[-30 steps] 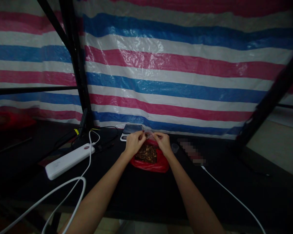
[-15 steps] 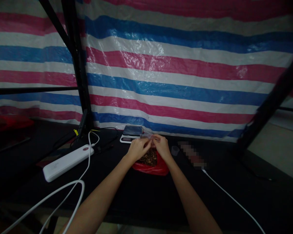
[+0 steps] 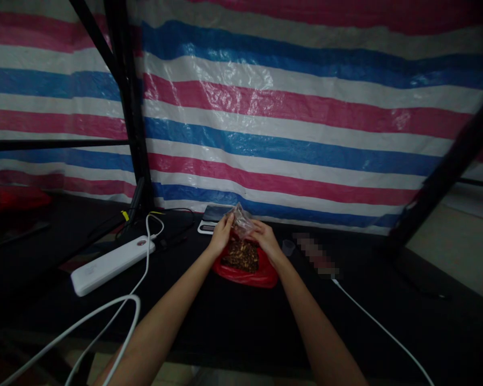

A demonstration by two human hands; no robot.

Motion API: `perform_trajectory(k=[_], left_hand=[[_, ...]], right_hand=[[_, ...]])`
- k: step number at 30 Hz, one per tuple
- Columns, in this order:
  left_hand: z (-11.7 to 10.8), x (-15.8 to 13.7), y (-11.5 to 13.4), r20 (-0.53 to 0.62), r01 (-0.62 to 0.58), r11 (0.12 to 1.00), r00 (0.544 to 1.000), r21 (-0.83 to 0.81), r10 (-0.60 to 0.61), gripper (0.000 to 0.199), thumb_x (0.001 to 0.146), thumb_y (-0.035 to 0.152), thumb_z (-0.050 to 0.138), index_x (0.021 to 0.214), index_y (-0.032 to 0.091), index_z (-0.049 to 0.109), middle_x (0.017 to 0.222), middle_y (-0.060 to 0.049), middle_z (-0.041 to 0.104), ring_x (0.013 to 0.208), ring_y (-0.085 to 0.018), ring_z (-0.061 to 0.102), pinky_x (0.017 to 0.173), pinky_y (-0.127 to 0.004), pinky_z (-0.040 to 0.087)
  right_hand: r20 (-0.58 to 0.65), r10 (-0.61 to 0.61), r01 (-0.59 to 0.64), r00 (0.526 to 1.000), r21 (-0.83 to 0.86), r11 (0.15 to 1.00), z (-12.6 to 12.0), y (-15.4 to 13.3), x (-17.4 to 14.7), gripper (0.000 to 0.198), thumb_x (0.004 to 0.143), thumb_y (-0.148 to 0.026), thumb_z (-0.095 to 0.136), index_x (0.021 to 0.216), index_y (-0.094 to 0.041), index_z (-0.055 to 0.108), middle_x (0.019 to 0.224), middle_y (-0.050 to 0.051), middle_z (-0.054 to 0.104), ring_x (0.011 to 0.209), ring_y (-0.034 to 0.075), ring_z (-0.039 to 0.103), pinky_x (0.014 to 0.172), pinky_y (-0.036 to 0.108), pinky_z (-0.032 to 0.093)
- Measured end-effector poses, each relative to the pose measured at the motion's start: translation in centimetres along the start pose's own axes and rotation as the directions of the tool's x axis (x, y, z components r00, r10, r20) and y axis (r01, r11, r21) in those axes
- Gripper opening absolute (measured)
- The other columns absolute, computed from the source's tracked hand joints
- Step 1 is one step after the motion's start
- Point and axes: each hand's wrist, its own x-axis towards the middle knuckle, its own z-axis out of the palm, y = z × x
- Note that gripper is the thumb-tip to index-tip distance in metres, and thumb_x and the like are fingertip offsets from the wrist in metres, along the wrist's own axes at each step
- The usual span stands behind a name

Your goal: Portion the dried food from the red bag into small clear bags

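A small clear plastic bag (image 3: 242,221) is held up between my two hands. My left hand (image 3: 222,233) pinches its left edge, and my right hand (image 3: 264,237) grips its lower right side. Whether anything is inside the bag is hard to tell. Just below and in front lies a red plastic bag (image 3: 245,279), spread open around a heap of small brown and yellowish pieces (image 3: 241,255) that look like seeds or grains. Behind my left hand sits a white digital scale (image 3: 206,227) with a dark top, partly covered by the fingers.
A small clear cup (image 3: 288,247) stands right of my right hand, beside a blurred-out phone-like device (image 3: 316,257) on a white cable. A white power bank (image 3: 112,265) with a looping cable lies left. Black frame posts (image 3: 124,107) and a striped plastic sheet (image 3: 285,145) bound the black table (image 3: 233,327).
My hands have moved apart from each other, the left one leftward and slightly up. The clear bag now stands spread between them, and more of the brown heap shows.
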Motion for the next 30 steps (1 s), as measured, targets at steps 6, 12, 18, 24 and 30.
perform_trajectory(k=[6,12,18,24,30], left_hand=[[-0.3,0.5,0.1,-0.014,-0.194,0.981,0.981,0.002,0.194,0.033,0.072,0.046,0.054,0.067,0.014,0.053,0.064,0.001,0.054,0.064,-0.011,0.051,0.06,-0.02,0.04],[-0.1,0.0,0.5,0.165,-0.194,0.98,0.966,-0.04,0.198,0.026,0.074,0.039,0.055,0.079,0.014,0.058,0.076,-0.001,0.06,0.074,-0.014,0.054,0.069,-0.022,0.041],[0.1,-0.9,1.7,0.139,-0.31,0.947,0.945,0.081,0.297,0.028,0.082,0.038,0.044,0.084,0.015,0.059,0.082,-0.002,0.061,0.079,-0.015,0.054,0.074,-0.023,0.041],[-0.1,-1.3,2.5,0.081,-0.302,0.946,0.952,0.121,0.294,0.028,0.077,0.038,0.05,0.089,0.015,0.062,0.086,-0.004,0.063,0.081,-0.018,0.056,0.065,-0.022,0.043],[-0.3,-0.9,2.5,-0.01,-0.274,0.958,0.961,0.085,0.276,0.031,0.078,0.039,0.049,0.078,0.012,0.065,0.077,-0.005,0.066,0.076,-0.018,0.058,0.071,-0.026,0.043]], right_hand=[[0.306,0.071,-0.058,0.949,-0.051,0.997,-1.7,-1.7,-1.0,0.043,0.055,-0.009,0.062,0.095,-0.022,0.063,0.102,0.004,0.065,0.096,0.019,0.058,0.085,0.036,0.044],[0.145,-0.002,0.013,0.989,-0.08,0.997,-1.2,-2.3,-1.1,0.043,0.062,-0.02,0.063,0.105,-0.024,0.058,0.108,0.004,0.062,0.101,0.019,0.056,0.087,0.037,0.042],[0.012,-0.18,0.18,0.984,-0.159,0.971,-1.3,-1.9,-0.1,0.019,0.063,-0.029,0.065,0.079,-0.02,0.067,0.087,0.003,0.068,0.087,0.019,0.06,0.085,0.035,0.042],[-0.031,-0.213,0.204,0.977,-0.173,0.963,-1.3,-2.2,-0.2,0.019,0.065,-0.031,0.063,0.08,-0.021,0.068,0.087,0.002,0.069,0.085,0.019,0.06,0.081,0.033,0.043],[-0.086,-0.249,0.23,0.965,-0.183,0.956,-1.6,-2.4,0.0,0.019,0.066,-0.035,0.062,0.075,-0.02,0.068,0.079,0.003,0.069,0.079,0.019,0.061,0.075,0.032,0.045]])
